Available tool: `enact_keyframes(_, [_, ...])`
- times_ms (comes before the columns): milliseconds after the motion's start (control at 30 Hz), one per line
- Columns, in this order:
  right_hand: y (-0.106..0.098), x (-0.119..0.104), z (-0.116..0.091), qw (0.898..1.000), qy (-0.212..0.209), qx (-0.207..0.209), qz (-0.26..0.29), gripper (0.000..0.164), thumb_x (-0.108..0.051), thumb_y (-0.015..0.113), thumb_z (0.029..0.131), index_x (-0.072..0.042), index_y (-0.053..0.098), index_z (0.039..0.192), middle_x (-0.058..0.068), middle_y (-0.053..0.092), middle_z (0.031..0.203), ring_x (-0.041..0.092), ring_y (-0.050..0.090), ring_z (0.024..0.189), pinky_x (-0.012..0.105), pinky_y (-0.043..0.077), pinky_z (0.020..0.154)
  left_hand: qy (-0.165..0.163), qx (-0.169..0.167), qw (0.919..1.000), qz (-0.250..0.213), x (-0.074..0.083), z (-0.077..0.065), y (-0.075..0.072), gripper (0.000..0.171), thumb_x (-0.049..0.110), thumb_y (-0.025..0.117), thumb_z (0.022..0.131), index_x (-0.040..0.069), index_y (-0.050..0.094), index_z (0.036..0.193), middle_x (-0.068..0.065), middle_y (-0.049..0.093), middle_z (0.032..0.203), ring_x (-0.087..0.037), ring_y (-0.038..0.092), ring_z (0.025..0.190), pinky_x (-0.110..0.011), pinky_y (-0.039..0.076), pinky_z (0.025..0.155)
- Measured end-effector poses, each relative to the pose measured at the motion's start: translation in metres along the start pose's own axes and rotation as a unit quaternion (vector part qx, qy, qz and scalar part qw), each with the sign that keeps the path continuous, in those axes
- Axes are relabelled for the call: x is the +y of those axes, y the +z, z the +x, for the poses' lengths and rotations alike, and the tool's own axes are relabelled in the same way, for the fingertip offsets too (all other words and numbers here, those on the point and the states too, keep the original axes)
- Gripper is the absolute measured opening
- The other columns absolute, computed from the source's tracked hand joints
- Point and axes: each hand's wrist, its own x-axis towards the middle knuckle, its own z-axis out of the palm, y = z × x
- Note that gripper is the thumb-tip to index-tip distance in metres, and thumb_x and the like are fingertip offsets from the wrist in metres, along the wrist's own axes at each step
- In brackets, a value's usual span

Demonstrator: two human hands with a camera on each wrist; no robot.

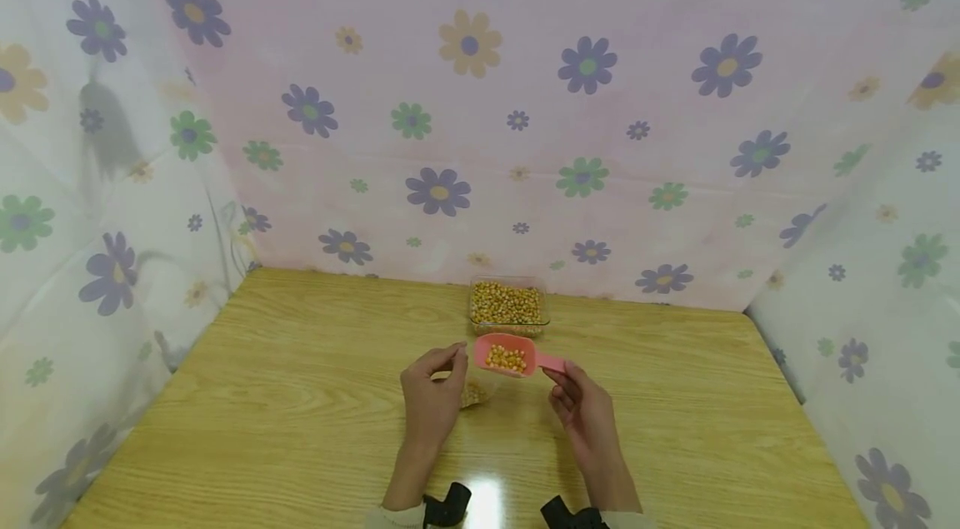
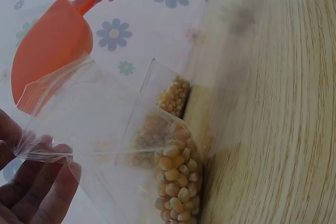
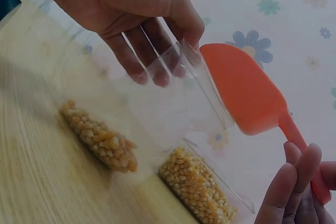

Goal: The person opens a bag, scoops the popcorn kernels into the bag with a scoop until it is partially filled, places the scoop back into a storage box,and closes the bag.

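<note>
My right hand (image 1: 588, 416) grips the handle of a coral-pink scoop (image 1: 483, 352), which holds a small heap of corn kernels (image 1: 506, 358). With its thumb and fingers, my left hand (image 1: 433, 400) pinches the top edge of a clear plastic bag (image 2: 121, 114). Corn kernels (image 2: 178, 182) fill the bottom of the bag, which stands on the table. In the right wrist view the scoop's front end (image 3: 212, 59) is right at the bag's mouth, close to the left fingertips. Behind the scoop stands a clear rectangular container (image 1: 546, 314) of corn kernels.
The wooden table (image 1: 315, 346) carries the bag and the container. A flowered cloth (image 1: 517, 204) hangs behind the table, and similar cloth (image 1: 60, 279) borders it on both sides.
</note>
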Motion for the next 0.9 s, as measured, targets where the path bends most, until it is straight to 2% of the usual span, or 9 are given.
enact_keyframes(400, [0.004,0.001,-0.015,0.996,-0.029,0.061,-0.052,0.023,-0.022,0.057,0.106,-0.014,0.075,0.094,-0.005,0.077,0.082,0.004,0.063,0.066,0.02,0.056,0.068,-0.008,-0.014,0.9999,-0.002,0.0,-0.001,0.001,0.016,0.007,0.069,0.097,0.005,0.081,0.107,-0.006,0.077,0.09,-0.012,0.069,0.079,-0.023,0.058,0.061])
enact_keyframes(600, [0.008,-0.003,-0.016,0.992,-0.054,0.058,-0.098,0.023,-0.021,0.059,0.105,-0.008,0.076,0.097,-0.005,0.078,0.081,0.006,0.064,0.065,0.021,0.058,0.068,-0.012,-0.009,0.9998,-0.009,-0.001,-0.001,0.003,0.015,0.006,0.069,0.097,0.006,0.081,0.105,-0.009,0.077,0.089,-0.014,0.069,0.079,-0.021,0.057,0.06])
enact_keyframes(733, [0.011,-0.005,-0.016,0.991,-0.066,0.056,-0.105,0.022,-0.02,0.06,0.105,-0.007,0.074,0.095,-0.004,0.078,0.08,0.006,0.065,0.064,0.022,0.059,0.068,-0.012,-0.008,0.9998,-0.011,-0.001,-0.001,0.004,0.014,0.004,0.069,0.096,0.004,0.081,0.104,-0.014,0.076,0.09,-0.018,0.07,0.079,-0.021,0.057,0.059])
enact_keyframes(900, [0.013,-0.007,-0.019,0.99,-0.074,0.051,-0.106,0.022,-0.019,0.061,0.104,-0.007,0.075,0.093,-0.004,0.078,0.08,0.006,0.067,0.064,0.022,0.059,0.069,-0.015,-0.008,0.9998,-0.012,-0.001,-0.001,0.004,0.014,0.003,0.07,0.095,0.004,0.081,0.104,-0.014,0.076,0.092,-0.02,0.07,0.08,-0.021,0.057,0.059])
